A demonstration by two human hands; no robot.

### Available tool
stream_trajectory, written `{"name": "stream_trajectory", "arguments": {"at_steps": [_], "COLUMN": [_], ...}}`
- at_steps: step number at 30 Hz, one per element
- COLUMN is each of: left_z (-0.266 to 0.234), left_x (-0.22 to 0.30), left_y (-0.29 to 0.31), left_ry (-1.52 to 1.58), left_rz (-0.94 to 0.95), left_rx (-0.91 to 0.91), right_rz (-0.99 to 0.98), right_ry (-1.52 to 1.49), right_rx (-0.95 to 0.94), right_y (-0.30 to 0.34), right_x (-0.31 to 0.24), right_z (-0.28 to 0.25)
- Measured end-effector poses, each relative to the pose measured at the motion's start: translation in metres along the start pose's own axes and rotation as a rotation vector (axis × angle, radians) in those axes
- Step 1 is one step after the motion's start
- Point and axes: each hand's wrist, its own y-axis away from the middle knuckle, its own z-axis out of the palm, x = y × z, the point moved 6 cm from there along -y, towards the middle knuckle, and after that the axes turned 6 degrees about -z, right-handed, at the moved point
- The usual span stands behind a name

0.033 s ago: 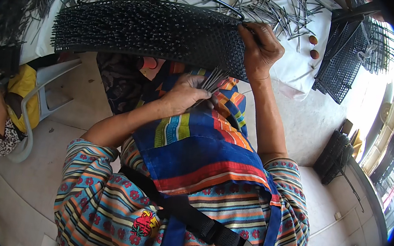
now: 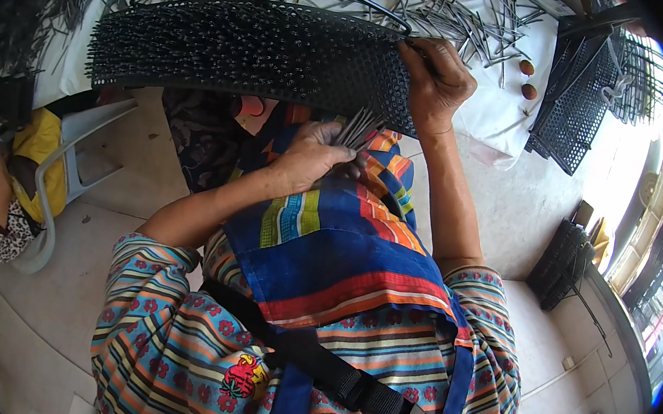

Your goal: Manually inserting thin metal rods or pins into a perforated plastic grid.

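Observation:
A long black perforated panel [image 2: 354, 64] stretches across in front of me, with dense dark strips sticking out of its left and middle parts. At its right end, my right hand [image 2: 444, 80] is closed in a pinch against the upper edge; whatever lies between thumb and finger is hidden. Below the panel my left hand [image 2: 309, 154] is closed round a bundle of thin dark strips [image 2: 358, 131], whose ends fan out upward toward the panel's lower edge. Part of that hand's fingers is hidden behind the bundle. A striped blue apron [image 2: 327, 247] covers my lap under it.
Loose dark strips [image 2: 481, 17] lie scattered over a white-covered table [image 2: 508, 104] beyond the panel. Two small brown round things [image 2: 529, 91] rest there. More black mesh panels [image 2: 573, 103] hang at the right. On the left, another person [image 2: 4, 205] sits on a pale chair [image 2: 60, 170].
The strips in my left hand have shifted slightly and fan out a little more to the left. My right hand has moved a touch left along the panel's edge.

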Motion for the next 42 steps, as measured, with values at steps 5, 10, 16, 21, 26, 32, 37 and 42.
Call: {"name": "stream_trajectory", "arguments": {"at_steps": [5,10,16,21,26,32,37,42], "left_z": [0.001,0.004,0.009,0.02,0.006,0.015,0.012,0.013], "left_x": [0.018,0.032,0.04,0.041,0.034,0.04,0.039,0.041], "left_y": [-0.004,-0.012,-0.022,-0.026,-0.022,-0.021,-0.021,-0.022], "left_ry": [0.129,0.205,0.271,0.254,0.245,0.144,0.154,0.164], "left_rz": [0.105,0.156,0.295,0.321,0.267,0.241,0.21,0.209], "left_rx": [0.121,0.2,0.147,0.167,0.235,0.26,0.24,0.249], "right_rz": [0.041,-0.057,0.572,0.78,0.585,0.092,0.095,0.076], "right_ry": [0.114,0.234,-0.188,-0.43,-0.471,-0.1,-0.152,-0.103], "right_rx": [-0.05,-0.189,-0.447,-0.36,0.19,0.108,0.1,0.066], "right_y": [-0.001,-0.007,0.02,0.043,0.024,0.004,0.006,0.007], "right_x": [0.008,0.001,0.017,0.025,0.015,0.007,0.01,0.018], "right_z": [0.008,0.011,0.011,0.004,-0.028,-0.029,-0.023,-0.015]}}
